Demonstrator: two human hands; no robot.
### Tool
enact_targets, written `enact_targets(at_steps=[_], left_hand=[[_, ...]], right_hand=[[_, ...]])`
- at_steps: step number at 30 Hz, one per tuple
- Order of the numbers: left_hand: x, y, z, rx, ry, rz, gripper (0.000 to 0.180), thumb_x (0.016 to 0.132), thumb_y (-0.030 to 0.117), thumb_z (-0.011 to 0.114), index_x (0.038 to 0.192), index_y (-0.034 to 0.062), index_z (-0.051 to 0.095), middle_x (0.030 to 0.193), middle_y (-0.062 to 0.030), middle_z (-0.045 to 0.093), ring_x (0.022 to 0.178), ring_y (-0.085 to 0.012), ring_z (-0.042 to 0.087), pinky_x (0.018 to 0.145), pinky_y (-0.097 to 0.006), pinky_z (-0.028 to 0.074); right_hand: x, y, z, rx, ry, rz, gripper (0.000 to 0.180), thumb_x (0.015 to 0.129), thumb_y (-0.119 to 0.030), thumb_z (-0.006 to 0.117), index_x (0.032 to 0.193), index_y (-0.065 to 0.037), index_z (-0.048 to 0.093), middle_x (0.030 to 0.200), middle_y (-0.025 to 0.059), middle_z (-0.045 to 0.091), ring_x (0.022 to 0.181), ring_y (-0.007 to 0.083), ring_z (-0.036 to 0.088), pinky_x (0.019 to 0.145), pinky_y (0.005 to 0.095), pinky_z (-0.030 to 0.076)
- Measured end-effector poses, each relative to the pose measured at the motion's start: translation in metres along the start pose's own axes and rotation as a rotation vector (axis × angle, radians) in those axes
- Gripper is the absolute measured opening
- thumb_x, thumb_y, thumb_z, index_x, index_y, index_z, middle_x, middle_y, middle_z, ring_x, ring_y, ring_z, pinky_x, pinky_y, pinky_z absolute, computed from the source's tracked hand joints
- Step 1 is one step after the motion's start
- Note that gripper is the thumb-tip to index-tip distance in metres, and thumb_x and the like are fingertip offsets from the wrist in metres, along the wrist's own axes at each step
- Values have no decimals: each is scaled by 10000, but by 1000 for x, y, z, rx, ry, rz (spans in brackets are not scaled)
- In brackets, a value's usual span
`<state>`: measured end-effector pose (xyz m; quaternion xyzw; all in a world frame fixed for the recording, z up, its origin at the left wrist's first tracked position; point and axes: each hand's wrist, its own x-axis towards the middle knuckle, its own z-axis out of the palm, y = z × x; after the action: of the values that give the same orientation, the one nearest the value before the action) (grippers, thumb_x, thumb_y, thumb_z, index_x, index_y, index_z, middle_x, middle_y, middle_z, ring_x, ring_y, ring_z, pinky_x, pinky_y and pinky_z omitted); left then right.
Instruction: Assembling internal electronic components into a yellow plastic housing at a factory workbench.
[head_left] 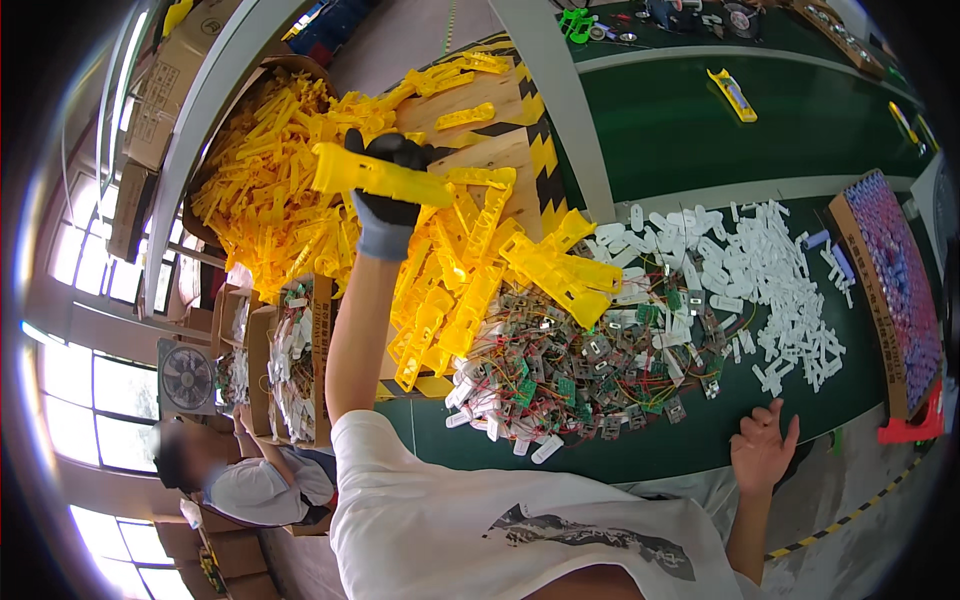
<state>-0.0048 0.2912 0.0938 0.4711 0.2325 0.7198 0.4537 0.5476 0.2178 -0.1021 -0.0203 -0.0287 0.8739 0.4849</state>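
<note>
My left hand, in a dark glove with a grey cuff, reaches far forward and grips a long yellow plastic casing. The casing lies across the palm side, above a pile of similar yellow casings. At the table's near right edge hovers my bare right hand; its thumb and index finger stand apart, and nothing is in it. Closest to that hand are small white plastic parts. Between the hands spreads a heap of small circuit boards with wires and metal pieces.
A large box of yellow casings stands at the far left. On the right, a cardboard box holds many purple and pink cylinders. Beyond a metal post, one yellow casing lies on a green surface. A person sits at the left.
</note>
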Motion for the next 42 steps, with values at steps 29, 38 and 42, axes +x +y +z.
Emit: enact_targets(at_steps=[29, 38, 42], left_hand=[[-299, -282, 352, 166, 358, -526, 533, 986, 284, 424, 1442, 63, 257, 1390, -87, 376, 1275, -204, 374, 1076, -324, 292], [-237, -261, 381, 168, 186, -182, 847, 944, 482, 418, 1489, 11, -27, 1552, -166, 52, 1438, -289, 45, 1148, -391, 61], [-256, -267, 357, 238, 214, -407, 837, 924, 395, 444, 1479, -20, -25, 1546, -203, 12, 1436, -316, 18, 1146, -407, 43]], right_hand=[[-19, -3, 44, -1563, -274, -558, 475, 943, -288, 466, 1291, 35, 474, 1164, 196, 453, 1040, 306, 459, 911, 345, 361], [-37, 16, 52, -1214, -146, -324, 752, 978, -430, 338, 1436, 95, 55, 1466, 240, 266, 1334, 297, 313, 1105, 372, 202], [-28, 21, 65, -1224, -70, -166, 699, 998, -450, 286, 1467, 30, 92, 1500, 207, 247, 1388, 285, 259, 1133, 388, 162]])
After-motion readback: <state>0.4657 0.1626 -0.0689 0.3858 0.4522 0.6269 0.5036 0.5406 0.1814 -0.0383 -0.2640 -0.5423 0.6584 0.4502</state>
